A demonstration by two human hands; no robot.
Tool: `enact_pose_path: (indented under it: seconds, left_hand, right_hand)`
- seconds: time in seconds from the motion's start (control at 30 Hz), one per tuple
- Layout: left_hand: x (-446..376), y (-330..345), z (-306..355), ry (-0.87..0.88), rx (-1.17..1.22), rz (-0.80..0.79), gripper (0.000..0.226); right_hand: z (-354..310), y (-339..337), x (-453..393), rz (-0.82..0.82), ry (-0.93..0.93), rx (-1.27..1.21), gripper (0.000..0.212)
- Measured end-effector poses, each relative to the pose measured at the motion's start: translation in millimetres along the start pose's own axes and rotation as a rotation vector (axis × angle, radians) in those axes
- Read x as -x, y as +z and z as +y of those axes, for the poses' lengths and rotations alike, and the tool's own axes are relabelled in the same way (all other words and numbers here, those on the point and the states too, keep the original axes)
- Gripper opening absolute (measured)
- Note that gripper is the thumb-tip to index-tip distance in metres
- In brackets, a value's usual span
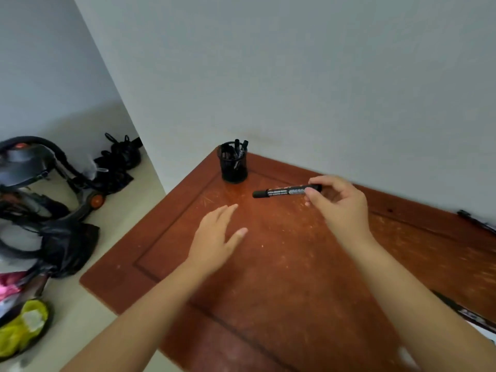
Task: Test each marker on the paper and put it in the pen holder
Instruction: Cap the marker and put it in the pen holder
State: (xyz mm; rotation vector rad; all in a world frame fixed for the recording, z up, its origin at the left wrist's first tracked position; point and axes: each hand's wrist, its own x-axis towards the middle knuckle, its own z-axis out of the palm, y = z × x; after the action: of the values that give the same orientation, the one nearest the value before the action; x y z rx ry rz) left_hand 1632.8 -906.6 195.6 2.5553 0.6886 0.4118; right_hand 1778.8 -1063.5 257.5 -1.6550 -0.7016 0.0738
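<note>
My right hand [339, 204] pinches a black marker [279, 192] by its right end. The marker lies level above the table, its capped end pointing left toward the pen holder. The black mesh pen holder [234, 165] stands at the table's far corner by the wall, with several black markers upright inside. My left hand [214, 237] hovers flat over the table, fingers straight and holding nothing, just left of the marker. The paper is mostly out of view; a white corner [485, 331] shows at the right edge.
The worn red-brown wooden table [268, 277] stands against a grey wall. A dark marker [461, 310] lies near the right edge. On the floor to the left are a vacuum cleaner [35, 170], black bags and a yellow-green bag [24, 326].
</note>
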Motion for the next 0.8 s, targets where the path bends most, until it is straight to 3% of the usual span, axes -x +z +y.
enact_pose_path:
  seconds: [0.17,0.3,0.5,0.6,0.8]
  left_hand:
    - [-47,19,-90,-0.196,-0.25,-0.213,0.055]
    - [-63,37,-125,-0.245,-0.308,-0.293,0.054]
    - [-62,49,-138,-0.213,-0.372,-0.316,0.057]
    - [-63,48,-139,-0.216,-0.364,-0.311,0.058]
    - [-63,51,-141,-0.199,-0.362,-0.308,0.067]
  right_hand:
    - [3,82,-82,0.134,-0.131,0.189,0.016]
    - [9,137,-131,0.081,-0.243,0.336,0.024]
    - [33,187,-173,-0.071,-0.369,0.663,0.032]
    - [53,198,-185,-0.108,-0.352,0.821,0.021]
    - [65,213,-182,-0.024,-0.32,0.763,0.021]
